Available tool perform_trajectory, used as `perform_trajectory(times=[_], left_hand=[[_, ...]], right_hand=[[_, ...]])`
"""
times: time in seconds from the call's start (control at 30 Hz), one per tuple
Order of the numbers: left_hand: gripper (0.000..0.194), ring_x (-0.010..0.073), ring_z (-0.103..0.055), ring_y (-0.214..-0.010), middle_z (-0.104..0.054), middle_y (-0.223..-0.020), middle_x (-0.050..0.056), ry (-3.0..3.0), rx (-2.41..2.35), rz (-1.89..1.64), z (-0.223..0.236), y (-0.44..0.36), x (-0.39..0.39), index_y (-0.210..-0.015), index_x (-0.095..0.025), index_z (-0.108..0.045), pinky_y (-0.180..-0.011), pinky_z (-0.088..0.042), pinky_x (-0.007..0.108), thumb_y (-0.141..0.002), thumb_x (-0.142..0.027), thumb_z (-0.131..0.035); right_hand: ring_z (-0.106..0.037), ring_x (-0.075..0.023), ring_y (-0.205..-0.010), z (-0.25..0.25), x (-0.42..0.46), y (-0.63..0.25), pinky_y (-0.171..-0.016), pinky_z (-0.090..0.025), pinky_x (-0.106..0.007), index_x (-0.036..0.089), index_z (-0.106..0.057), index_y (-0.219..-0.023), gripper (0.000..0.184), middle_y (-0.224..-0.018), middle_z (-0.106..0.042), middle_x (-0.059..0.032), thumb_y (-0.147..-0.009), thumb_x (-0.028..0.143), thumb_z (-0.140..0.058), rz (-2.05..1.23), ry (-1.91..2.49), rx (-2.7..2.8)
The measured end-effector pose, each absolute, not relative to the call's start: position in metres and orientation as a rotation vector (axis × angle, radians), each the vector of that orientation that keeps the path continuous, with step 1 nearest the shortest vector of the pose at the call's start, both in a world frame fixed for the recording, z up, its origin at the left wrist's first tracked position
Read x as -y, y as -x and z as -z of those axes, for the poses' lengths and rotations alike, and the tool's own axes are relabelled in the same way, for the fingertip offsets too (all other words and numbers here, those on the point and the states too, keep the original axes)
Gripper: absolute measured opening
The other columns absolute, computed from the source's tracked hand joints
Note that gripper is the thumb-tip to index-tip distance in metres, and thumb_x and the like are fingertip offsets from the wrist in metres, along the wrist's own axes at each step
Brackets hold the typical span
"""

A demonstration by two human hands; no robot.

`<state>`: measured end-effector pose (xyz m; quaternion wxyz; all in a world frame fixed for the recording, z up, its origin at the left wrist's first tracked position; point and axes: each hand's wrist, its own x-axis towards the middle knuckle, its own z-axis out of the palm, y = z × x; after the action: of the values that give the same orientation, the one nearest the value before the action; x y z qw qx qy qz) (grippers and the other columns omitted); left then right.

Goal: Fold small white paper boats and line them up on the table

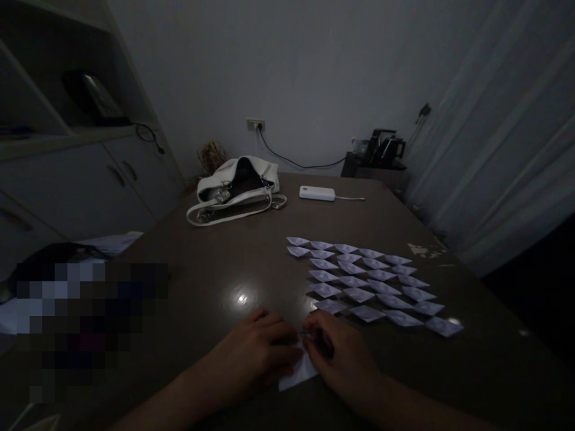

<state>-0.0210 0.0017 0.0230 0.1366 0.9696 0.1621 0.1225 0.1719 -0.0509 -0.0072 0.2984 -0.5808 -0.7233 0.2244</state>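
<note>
Across the table point(193, 257) from me, I see a white bag point(269, 170) lying open, its strap looped in front. To its right sits a white device point(317, 193) with a short cable point(350, 198). Beyond, I see a black kettle point(390, 151) (dim, but recognisable) and pale curtains point(489, 131).

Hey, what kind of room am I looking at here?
Probably a small office or meeting room: there's a big table, cupboards along the left wall, and a kettle on a stand in the corner.
</note>
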Motion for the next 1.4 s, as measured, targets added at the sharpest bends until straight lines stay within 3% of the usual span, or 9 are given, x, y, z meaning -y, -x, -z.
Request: perform_trajectory(times=[0.17,0.33,0.47,0.6,0.9,1.4], left_hand=[[0.015,0.0178,-0.054,-0.087,-0.063,-0.090,0.002,-2.796,-0.504,-0.326,-0.0229,0.0230,-0.0039,-0.097,-0.025,-0.065,-0.079,-0.034,0.031,-0.090,-0.028,-0.053],[0.015,0.0182,-0.054,-0.088,-0.065,-0.092,0.001,-2.798,-0.561,-0.314,-0.0218,0.0241,-0.0059,-0.098,-0.025,-0.065,-0.078,-0.033,0.032,-0.090,-0.026,-0.053],[0.014,0.0172,-0.056,-0.089,-0.066,-0.095,0.001,-2.803,-0.557,-0.341,-0.0211,0.0226,-0.0051,-0.098,-0.022,-0.064,-0.079,-0.033,0.032,-0.090,-0.026,-0.053],[0.015,0.0166,-0.057,-0.090,-0.066,-0.096,0.000,-2.825,-0.564,-0.352,-0.0195,0.0205,-0.0035,-0.101,-0.021,-0.062,-0.079,-0.033,0.032,-0.091,-0.024,-0.052],[0.011,0.0186,-0.055,-0.088,-0.065,-0.093,0.001,-2.756,-0.599,-0.269,-0.0152,0.0231,-0.0059,-0.090,-0.021,-0.064,-0.076,-0.031,0.032,-0.090,-0.027,-0.054],[0.011,0.0189,-0.054,-0.088,-0.066,-0.093,0.001,-2.736,-0.612,-0.285,-0.0174,0.0256,-0.0071,-0.090,-0.021,-0.064,-0.076,-0.032,0.032,-0.089,-0.028,-0.055]], right_hand=[[-0.055,-0.0135,-0.062,0.0099,0.0516,-0.1733,-0.058,-0.042,-0.024,0.018,-0.060,-0.090,0.013,-0.073,-0.060,-0.0015,-0.078,0.015,-0.058,-0.715,1.496,1.876],[-0.058,-0.0171,-0.066,0.0147,0.0531,-0.1754,-0.062,-0.046,-0.029,0.016,-0.060,-0.109,0.032,-0.078,-0.064,-0.0050,-0.077,0.017,-0.060,-0.678,1.545,1.856],[-0.060,-0.0198,-0.075,0.0139,0.0536,-0.1753,-0.069,-0.048,-0.033,0.016,-0.063,-0.099,0.023,-0.085,-0.064,-0.0075,-0.078,0.012,-0.056,-0.572,1.512,1.966],[-0.060,-0.0211,-0.084,0.0132,0.0549,-0.1732,-0.073,-0.049,-0.035,0.017,-0.060,-0.102,0.025,-0.093,-0.064,-0.0084,-0.080,0.008,-0.053,-0.489,1.445,2.008],[-0.061,-0.0176,-0.073,0.0159,0.0585,-0.1749,-0.066,-0.048,-0.028,0.017,-0.058,-0.087,0.014,-0.081,-0.064,-0.0053,-0.083,0.007,-0.048,-0.455,1.253,2.101],[-0.061,-0.0169,-0.078,0.0096,0.0578,-0.1803,-0.070,-0.047,-0.028,0.018,-0.061,-0.092,0.017,-0.086,-0.065,-0.0069,-0.089,0.015,-0.045,-0.545,1.188,2.293]])
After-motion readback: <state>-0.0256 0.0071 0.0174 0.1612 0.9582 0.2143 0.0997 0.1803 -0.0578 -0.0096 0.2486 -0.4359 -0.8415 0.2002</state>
